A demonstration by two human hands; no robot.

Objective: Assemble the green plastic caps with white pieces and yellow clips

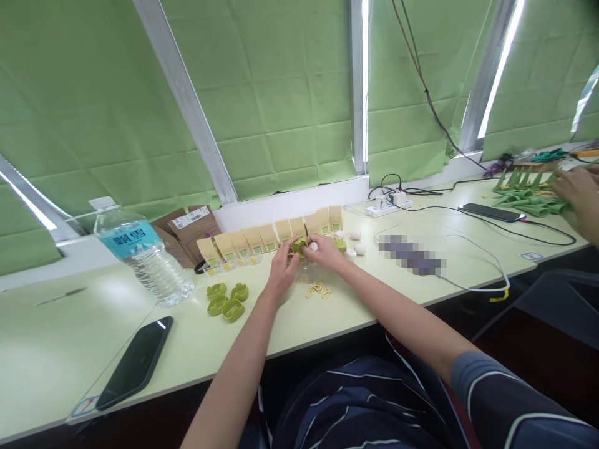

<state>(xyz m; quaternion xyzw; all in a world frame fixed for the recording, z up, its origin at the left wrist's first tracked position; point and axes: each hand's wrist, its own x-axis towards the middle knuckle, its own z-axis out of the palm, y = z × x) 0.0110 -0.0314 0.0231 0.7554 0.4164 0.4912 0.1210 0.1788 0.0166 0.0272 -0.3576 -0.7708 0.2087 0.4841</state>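
Observation:
In the head view, my left hand (282, 269) is closed around a small olive-green plastic piece (298, 244) above the table. My right hand (326, 252) meets it from the other side, fingers bent, with a small white rounded piece (313, 246) at its fingertips. My fingers partly cover both parts. Close by the right hand lie another green piece (341, 245) and several pale rounded pieces (359, 249). Below the hands are several yellow oval rings (318, 288). To the left sit several green hollow shells (226, 302).
A row of tan cards (253, 240) stands behind my hands. Leftward are a cardboard box (191, 231), a water bottle (145, 252) and a phone (135, 362). Cables, a power strip (389, 207) and another phone (492, 212) lie rightward, where another person's hand (580, 193) works at green cones.

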